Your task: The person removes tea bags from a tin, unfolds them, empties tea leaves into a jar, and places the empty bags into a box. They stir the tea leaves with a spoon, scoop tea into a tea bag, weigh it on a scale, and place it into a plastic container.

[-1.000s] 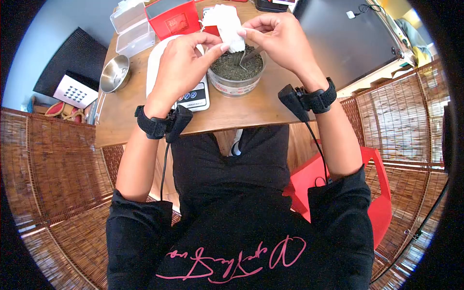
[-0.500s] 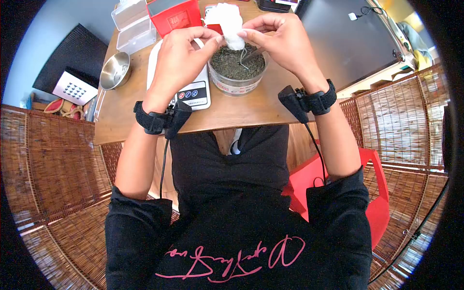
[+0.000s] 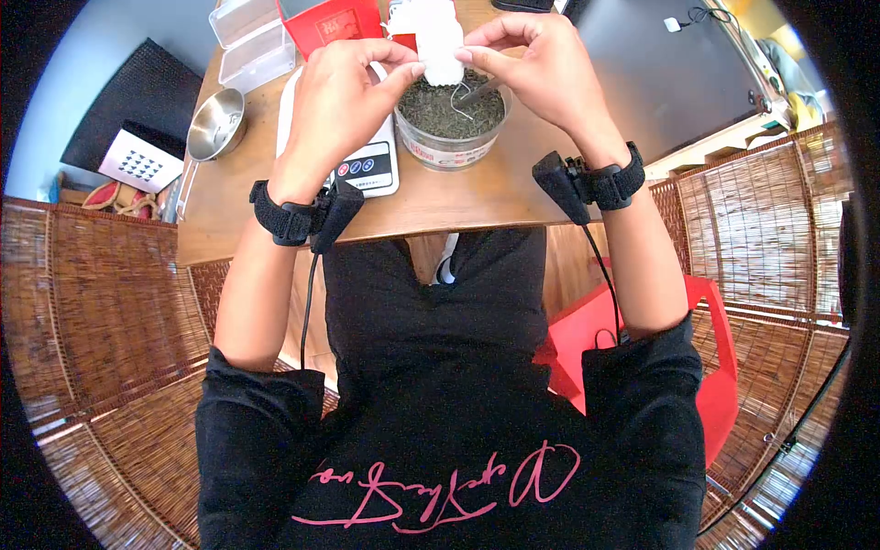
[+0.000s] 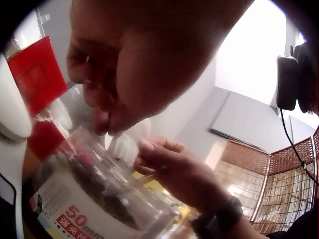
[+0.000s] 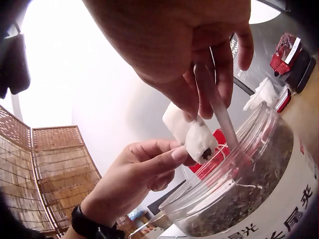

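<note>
My left hand (image 3: 344, 101) and right hand (image 3: 545, 78) pinch opposite sides of a small white tea bag (image 3: 440, 46) by thumb and fingertips. It hangs over a clear round tub (image 3: 449, 158) of dried tea leaves (image 3: 431, 110). In the right wrist view, a dark patch shows at the lower end of the tea bag (image 5: 187, 129). A thin string dangles beneath it above the leaves. Between the right hand's fingers runs the flat handle (image 5: 217, 107) of a utensil, slanting into the tub; its lower end is hidden.
Left of the tub stands a white scale (image 3: 371, 174), partly behind the left hand. Farther left are a steel pan (image 3: 217, 124) and an open clear plastic box (image 3: 257, 57). A red box (image 3: 330, 23) sits behind; a dark panel (image 3: 669, 78) lies right.
The left fingertips have gone from the tea bag's lower front to its left edge. The tea bag hangs straighter and fuller, and the string below it has shifted.
</note>
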Demonstrator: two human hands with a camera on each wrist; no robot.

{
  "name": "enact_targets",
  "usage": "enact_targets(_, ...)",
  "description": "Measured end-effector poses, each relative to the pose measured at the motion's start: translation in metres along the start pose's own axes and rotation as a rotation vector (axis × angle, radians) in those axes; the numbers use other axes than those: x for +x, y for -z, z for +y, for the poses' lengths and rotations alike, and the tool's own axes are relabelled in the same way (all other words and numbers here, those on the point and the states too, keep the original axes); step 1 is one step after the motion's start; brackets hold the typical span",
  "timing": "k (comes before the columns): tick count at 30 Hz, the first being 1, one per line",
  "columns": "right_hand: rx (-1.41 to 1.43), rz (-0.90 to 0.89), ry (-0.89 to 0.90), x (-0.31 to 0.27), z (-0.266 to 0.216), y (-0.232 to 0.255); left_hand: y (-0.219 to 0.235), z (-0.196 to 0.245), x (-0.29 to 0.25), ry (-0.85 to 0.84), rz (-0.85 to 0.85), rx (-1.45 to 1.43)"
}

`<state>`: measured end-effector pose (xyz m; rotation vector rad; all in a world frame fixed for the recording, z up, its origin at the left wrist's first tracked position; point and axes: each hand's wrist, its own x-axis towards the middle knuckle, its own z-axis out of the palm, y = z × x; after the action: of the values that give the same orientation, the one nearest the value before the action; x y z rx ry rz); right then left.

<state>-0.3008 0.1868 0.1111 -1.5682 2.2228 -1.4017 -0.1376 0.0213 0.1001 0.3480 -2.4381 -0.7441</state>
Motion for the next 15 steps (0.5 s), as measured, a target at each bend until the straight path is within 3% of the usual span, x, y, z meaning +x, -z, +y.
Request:
enact_targets(2, -0.089, 0.013, 0.169, 0.000, 0.002, -0.002, 0.000, 0.005, -0.001, -0.022, -0.016, 0.011)
enact_targets(8, -0.017, -0.006, -0.049, -0.001, -0.005, 0.002, 0.003, 0.009, -0.002, -0.034, 0.029, 0.070)
enact_targets(11, -0.152, -0.046, 0.043, -0.005, -0.010, -0.004, 0.002, 0.018, -0.004, -0.039, 0.021, 0.080)
enact_targets(15, -0.069, 0.017, 0.014, -0.002, -0.009, 0.002, 0.004, 0.011, -0.006, -0.010, 0.022, 0.077)
